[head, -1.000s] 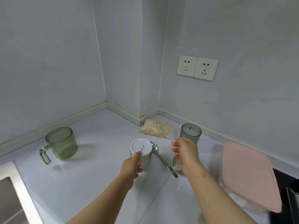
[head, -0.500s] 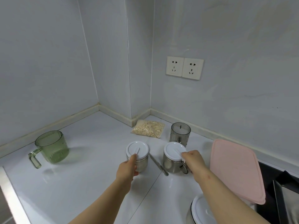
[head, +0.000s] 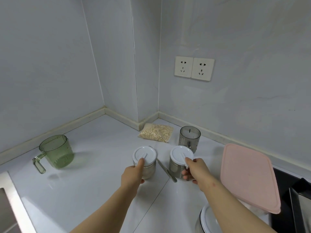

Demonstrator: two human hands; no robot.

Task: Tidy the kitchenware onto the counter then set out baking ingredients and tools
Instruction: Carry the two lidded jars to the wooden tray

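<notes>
Head view: left hand (head: 133,174) clasping left steel canister (head: 145,161), thumb on white lid. Right hand (head: 196,170) now gripping second steel canister (head: 180,161), absent a second ago, set beside spoon (head: 165,170) on counter (head: 84,190). Ingredient layout progressing; oat bag (head: 156,132) behind.

Second steel canister (head: 178,163) now beside first (head: 146,162).
</notes>
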